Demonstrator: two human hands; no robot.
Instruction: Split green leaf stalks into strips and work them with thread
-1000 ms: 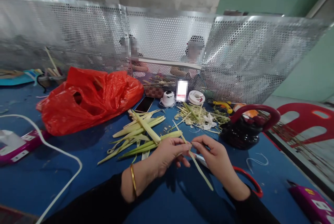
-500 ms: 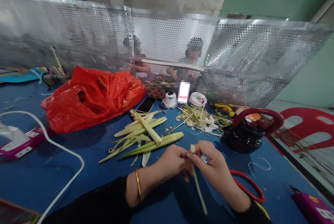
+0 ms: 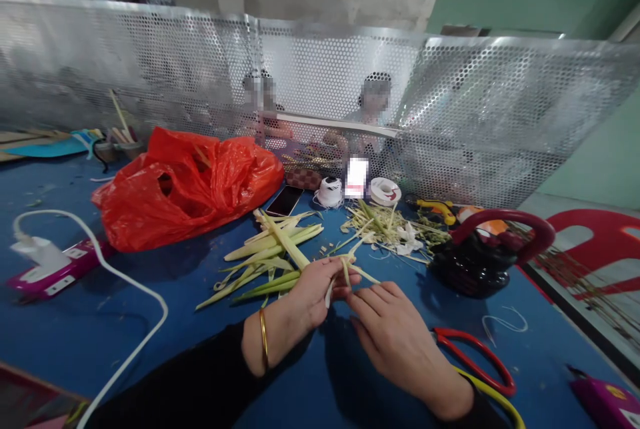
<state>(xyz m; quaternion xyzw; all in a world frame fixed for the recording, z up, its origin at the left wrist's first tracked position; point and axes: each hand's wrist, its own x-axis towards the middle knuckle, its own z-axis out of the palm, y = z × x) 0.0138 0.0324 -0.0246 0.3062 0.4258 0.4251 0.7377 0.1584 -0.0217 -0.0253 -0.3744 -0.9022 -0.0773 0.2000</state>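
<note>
Thumb and fingers closed, my left hand pinches a folded pale green corn husk strip. The strip loops over the fingers, and a thin end points right. Palm down, my right hand has its fingers curled close to the left fingertips; what they hold is hidden. Beyond my left hand lies a heap of pale green corn husks. A pile of shredded husk scraps is farther back, right of centre. Red-handled scissors lie partly behind my right wrist.
A red plastic bag fills the back left. A white cable runs from a purple power strip. Thread spool, phone and tape roll line the back. Right stands a black pot with a dark red handle.
My left hand has lifted and turned, with the husk strip now looped at its fingertips. My right hand has rolled palm down and moved lower. The view has shifted slightly.
</note>
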